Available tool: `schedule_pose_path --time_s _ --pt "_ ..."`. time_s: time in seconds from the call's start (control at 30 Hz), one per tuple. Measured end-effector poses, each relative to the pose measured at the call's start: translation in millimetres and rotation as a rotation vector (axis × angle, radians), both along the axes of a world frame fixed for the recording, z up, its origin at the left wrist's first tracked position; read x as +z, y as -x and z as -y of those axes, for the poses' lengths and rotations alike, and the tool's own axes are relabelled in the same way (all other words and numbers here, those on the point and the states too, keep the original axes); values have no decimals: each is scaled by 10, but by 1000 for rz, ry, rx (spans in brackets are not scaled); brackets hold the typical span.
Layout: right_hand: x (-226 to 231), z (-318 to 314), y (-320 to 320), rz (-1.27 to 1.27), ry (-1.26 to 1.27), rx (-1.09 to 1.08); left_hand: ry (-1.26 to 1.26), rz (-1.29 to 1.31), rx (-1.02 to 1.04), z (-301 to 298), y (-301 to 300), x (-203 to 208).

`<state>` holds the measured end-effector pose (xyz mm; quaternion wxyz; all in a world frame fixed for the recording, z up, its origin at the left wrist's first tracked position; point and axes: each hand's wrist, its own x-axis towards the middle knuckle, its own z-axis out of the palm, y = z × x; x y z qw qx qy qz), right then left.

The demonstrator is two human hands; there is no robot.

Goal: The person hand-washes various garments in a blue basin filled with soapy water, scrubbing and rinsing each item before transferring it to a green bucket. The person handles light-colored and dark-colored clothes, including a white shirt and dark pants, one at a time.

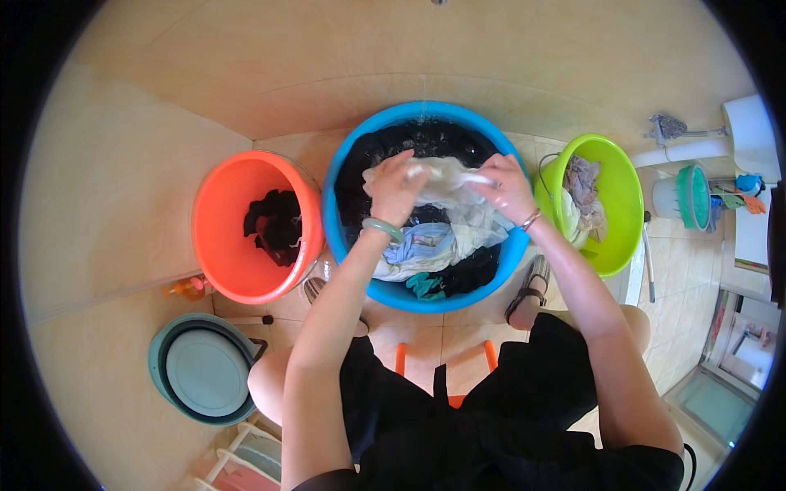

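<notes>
A wet, sheer white garment (446, 184) is stretched between my two hands above a blue tub (345, 135). My left hand (396, 186), with a pale green bangle at its wrist, grips one side of the cloth. The other side is pinched in my right hand (505, 188), which has a bracelet at the wrist. Below, the tub holds dark clothes (426, 135) in water, a light blue cloth (417, 243), white cloth and a small teal piece (426, 286). Part of the white garment trails down into the tub near my right wrist.
An orange bucket (217, 237) with dark clothes stands left, a lime green bucket (626, 196) with grey and white clothes right. A grey-green basin (168, 401) leans at lower left. A small teal basket (694, 196) hangs at the right. My feet flank the tub.
</notes>
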<state>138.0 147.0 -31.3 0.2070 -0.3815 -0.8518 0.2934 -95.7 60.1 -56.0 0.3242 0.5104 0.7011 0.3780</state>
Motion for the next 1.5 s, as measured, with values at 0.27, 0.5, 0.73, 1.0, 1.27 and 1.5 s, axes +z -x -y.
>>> schedule_pose_path --time_s 0.27,0.5,0.73,1.0,1.27,1.5 --pt "-1133 271 367 280 -61 57 196 -666 -304 181 -195 -979" --pt "-1658 335 462 310 91 87 352 -565 -366 165 -195 -1319" --pt "-2066 114 461 401 251 111 787 -106 -379 -346 -78 -1354" --pt "-2129 -84 279 379 -24 145 464 -375 -225 -203 -183 -1628" --pt "-440 -31 583 -453 858 -276 126 26 154 -138 -243 -601" --pt "485 174 550 -605 614 -50 -68 1302 265 -14 -631 467"
